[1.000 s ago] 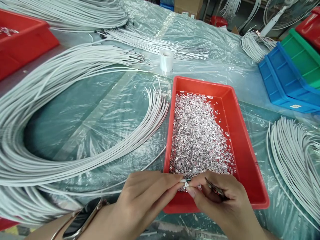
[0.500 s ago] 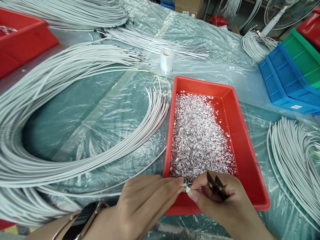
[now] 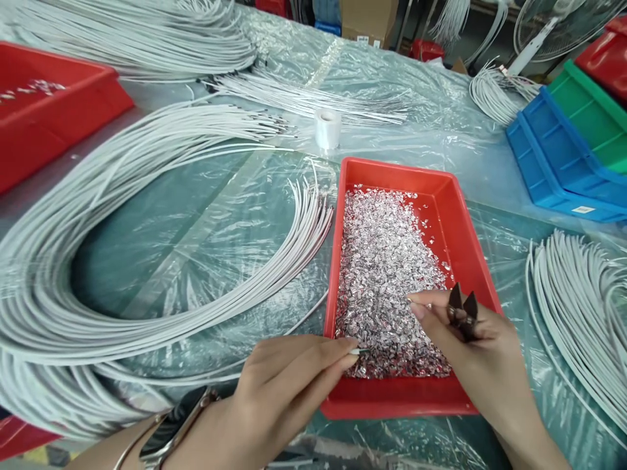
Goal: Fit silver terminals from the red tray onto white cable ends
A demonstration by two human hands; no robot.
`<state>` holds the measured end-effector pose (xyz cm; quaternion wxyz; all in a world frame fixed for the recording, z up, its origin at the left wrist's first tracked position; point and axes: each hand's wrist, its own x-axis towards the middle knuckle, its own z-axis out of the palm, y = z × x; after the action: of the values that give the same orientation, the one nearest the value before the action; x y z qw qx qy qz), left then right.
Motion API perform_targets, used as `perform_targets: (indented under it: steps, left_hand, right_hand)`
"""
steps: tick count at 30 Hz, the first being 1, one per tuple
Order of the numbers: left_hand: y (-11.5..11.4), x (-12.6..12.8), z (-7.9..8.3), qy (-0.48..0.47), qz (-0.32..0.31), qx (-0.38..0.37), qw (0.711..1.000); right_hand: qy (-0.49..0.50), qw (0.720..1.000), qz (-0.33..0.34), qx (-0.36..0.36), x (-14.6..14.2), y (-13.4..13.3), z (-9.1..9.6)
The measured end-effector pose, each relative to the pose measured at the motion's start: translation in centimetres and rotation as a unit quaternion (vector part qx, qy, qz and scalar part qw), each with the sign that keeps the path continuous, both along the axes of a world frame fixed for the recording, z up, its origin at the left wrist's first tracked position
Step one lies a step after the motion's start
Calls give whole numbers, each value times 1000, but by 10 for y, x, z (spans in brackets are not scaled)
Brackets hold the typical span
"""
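White cable end in left grip

From where I stand, no writing is legible: the white sticker on the blue bin and the label on the cardboard box are too small

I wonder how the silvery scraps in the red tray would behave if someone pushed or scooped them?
The silvery scraps look thin, tiny and crinkled, so they are probably very light and apt to scatter rather than slide together. Heaped loosely in the red tray, they would likely shift under a gentle push.
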<state>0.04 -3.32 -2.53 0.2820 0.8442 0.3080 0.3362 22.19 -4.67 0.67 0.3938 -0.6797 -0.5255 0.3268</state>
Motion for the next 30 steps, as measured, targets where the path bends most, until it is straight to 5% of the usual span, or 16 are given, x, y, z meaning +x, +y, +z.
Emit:
perform_targets:
  steps: [7,12,23,30]
  left_hand:
    - [2,14,-1,-68,50,-73,994]
    - [1,18,-1,-108,46,-165,979]
    - [8,-11,-28,34,243,-116,963]
    - [14,-11,-30,43,192,-96,976]
  right_hand:
    - [-19,997,-38,60,-1,0,-4]
    - [66,997,-19,40,7,-2,-12]
    - [113,993,15,32,8,-3,-14]
    - [118,993,11,28,13,-5,-18]
